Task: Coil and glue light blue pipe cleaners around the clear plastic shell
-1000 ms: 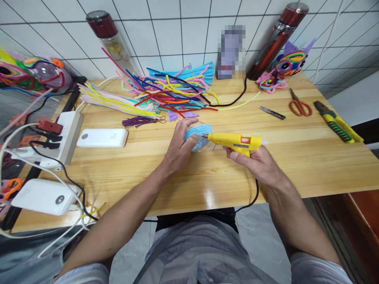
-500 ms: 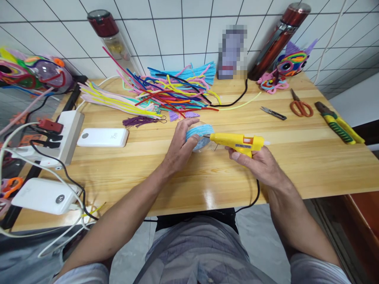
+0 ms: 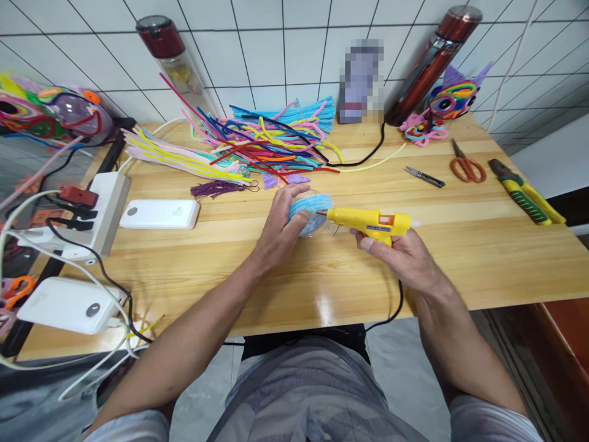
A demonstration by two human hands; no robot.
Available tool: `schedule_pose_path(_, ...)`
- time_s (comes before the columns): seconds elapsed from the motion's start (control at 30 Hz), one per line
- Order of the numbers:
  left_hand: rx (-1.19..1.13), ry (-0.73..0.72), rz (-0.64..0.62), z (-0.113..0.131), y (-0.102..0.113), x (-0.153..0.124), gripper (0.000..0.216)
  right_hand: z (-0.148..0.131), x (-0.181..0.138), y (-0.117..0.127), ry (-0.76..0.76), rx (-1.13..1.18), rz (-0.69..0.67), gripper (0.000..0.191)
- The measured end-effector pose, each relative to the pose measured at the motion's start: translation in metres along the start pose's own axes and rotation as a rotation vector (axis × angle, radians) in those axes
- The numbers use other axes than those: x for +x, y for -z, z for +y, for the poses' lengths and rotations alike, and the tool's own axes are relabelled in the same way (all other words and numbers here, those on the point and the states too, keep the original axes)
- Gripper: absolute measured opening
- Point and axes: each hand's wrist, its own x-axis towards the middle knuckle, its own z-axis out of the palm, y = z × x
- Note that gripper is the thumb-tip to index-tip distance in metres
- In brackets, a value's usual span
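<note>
My left hand (image 3: 284, 222) is closed around the left side of a clear ball (image 3: 313, 227) partly covered with rows of light blue pipe cleaner (image 3: 317, 201). The thumb presses on the blue rows. My right hand (image 3: 399, 252) grips a yellow hot glue gun (image 3: 363, 220) by its handle, most of which the fingers hide. The gun's metal nozzle points left and lies at the blue rows, close to my left thumb; whether it touches them I cannot tell. A black cord hangs from the gun over the table's front edge.
Behind the ball lies a heap of coloured pipe cleaners (image 3: 276, 141) with a purple tassel (image 3: 221, 188). At right are snips (image 3: 426, 177), scissors (image 3: 467, 164) and pliers (image 3: 519, 190). A white power bank (image 3: 160, 213), power strip (image 3: 103, 215) and cables stand left. A red flask (image 3: 432, 64) leans behind.
Almost nothing differs. Both hands, the ball and the glue gun hold nearly the same places as half a second ago.
</note>
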Motion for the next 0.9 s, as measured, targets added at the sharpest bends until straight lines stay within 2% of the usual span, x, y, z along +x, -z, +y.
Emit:
schedule_pose_path(0.53, 0.065, 0.005, -0.033, 0.0013, 0.0017, 0.0012, 0.047, 0.0057, -0.0046, 0.0027, -0.019, 0.021, 0.038, 0.043)
schedule_pose_path(0.9, 0.127, -0.044, -0.006, -0.0024, -0.0005, 0.0029, 0.047, 0.0002, -0.0027, 0.001, -0.047, 0.108, 0.083, 0.035)
